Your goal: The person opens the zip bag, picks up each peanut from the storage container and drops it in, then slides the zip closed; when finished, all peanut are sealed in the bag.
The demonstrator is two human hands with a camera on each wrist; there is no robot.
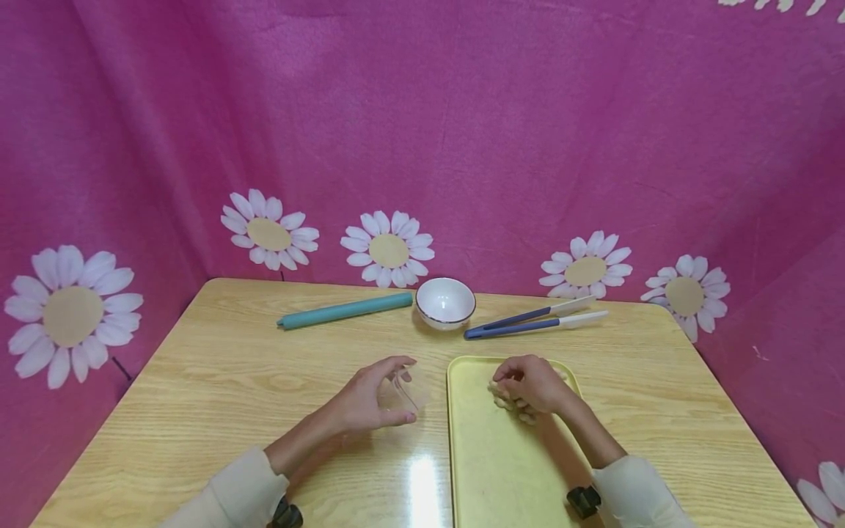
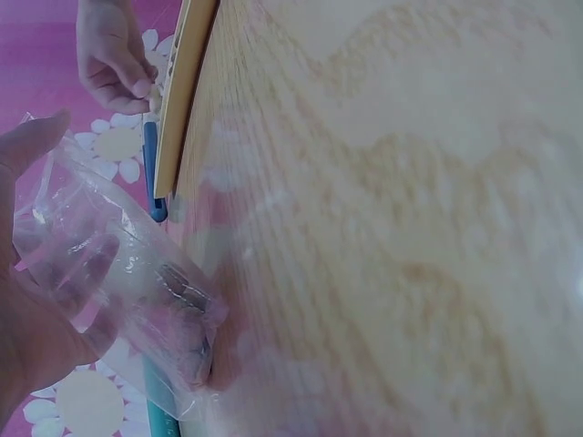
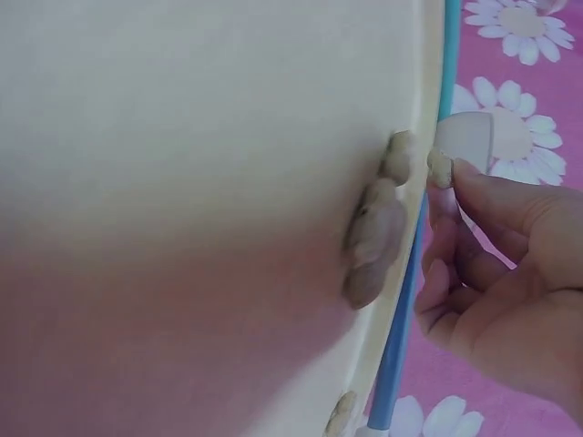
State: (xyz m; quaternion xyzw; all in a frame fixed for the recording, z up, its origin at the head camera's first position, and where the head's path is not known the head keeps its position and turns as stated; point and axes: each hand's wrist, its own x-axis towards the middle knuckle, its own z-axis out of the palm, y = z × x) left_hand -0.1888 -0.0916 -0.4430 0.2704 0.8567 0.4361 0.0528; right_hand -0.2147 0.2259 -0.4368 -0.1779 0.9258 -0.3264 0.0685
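Note:
My left hand (image 1: 361, 402) holds a clear plastic bag (image 2: 137, 264) over the wooden table, left of the yellow tray (image 1: 485, 469). Thumb and fingers are spread around the bag, keeping it wide. Over the tray's far part, my right hand (image 1: 538, 385) pinches a peanut in its shell (image 3: 440, 169) between thumb and fingertip. Beneath that hand lies a small heap of unshelled peanuts (image 3: 375, 232) on the tray, partly hidden by the hand in the head view. One more peanut (image 3: 340, 415) lies apart near the tray's edge.
A white bowl with a dark rim (image 1: 445, 301) stands at the back middle. To its left lies a long teal rod (image 1: 346, 311) with a narrow tip. Blue-and-white tongs (image 1: 521, 325) lie behind the tray. A pink flowered cloth (image 1: 462, 147) surrounds the table.

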